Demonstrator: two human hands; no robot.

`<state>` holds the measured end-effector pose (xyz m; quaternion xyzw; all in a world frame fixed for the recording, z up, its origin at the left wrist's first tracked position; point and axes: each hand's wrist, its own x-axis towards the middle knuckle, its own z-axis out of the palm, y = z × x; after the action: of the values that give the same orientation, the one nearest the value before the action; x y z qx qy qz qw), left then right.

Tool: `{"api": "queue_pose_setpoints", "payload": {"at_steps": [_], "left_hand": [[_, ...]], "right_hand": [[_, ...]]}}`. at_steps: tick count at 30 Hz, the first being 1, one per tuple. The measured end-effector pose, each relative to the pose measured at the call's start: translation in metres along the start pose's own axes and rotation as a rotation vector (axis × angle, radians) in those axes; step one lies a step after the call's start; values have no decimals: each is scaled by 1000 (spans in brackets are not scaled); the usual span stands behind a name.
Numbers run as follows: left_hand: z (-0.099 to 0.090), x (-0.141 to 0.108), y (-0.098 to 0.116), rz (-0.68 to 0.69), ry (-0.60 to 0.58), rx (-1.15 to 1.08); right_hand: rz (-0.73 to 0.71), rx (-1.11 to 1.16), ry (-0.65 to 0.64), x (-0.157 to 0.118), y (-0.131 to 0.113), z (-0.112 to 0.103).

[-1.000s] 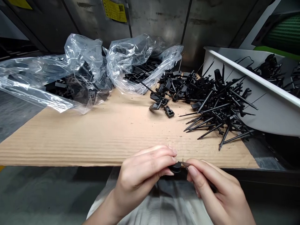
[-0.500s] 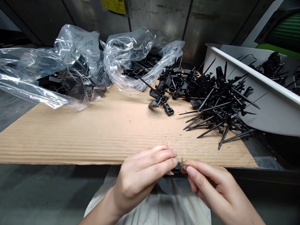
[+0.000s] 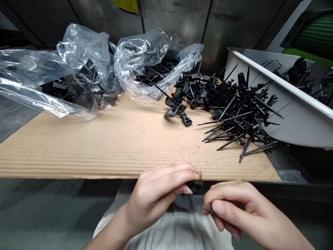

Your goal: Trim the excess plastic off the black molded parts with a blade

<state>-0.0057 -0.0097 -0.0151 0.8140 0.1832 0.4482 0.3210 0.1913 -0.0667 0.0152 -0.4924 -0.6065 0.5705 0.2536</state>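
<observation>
My left hand [image 3: 161, 191] is closed around a small black plastic part [image 3: 195, 186] at the front edge of the cardboard sheet [image 3: 99, 146]. Only the part's rounded end shows past the fingertips. Just to the right and a little lower, my right hand [image 3: 234, 208] pinches a small, thin blade-like piece [image 3: 207, 207] between thumb and index finger. Its tip points left, apart from the black part; most of it is hidden by the fingers. Beyond both hands, a loose black clip [image 3: 186, 119] lies on the cardboard.
A tangled heap of black pieces with long pointed stems [image 3: 234, 114] covers the cardboard's right side. Behind stand two clear plastic bags [image 3: 83, 45] of black parts. A grey-white bin [image 3: 288, 118] with more black pieces sits at the right.
My right hand has drawn away from the black part, down and slightly right, with the thin piece in its pinch. My left hand keeps its hold, the part turned slightly.
</observation>
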Motion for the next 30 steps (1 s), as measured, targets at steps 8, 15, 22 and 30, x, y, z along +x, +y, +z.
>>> {"api": "queue_pose_setpoints", "payload": {"at_steps": [8, 15, 22, 30], "left_hand": [[-2, 3, 6, -115, -22, -97], [-2, 5, 9, -145, -29, -124], [-3, 5, 7, -163, -67, -123], [-3, 4, 9, -149, -89, -141]], "right_hand": [[-527, -488, 614, -4, 19, 28], [-561, -609, 635, 2, 21, 33], [-595, -596, 678, 7, 21, 35], [-623, -595, 838, 14, 24, 41]]}}
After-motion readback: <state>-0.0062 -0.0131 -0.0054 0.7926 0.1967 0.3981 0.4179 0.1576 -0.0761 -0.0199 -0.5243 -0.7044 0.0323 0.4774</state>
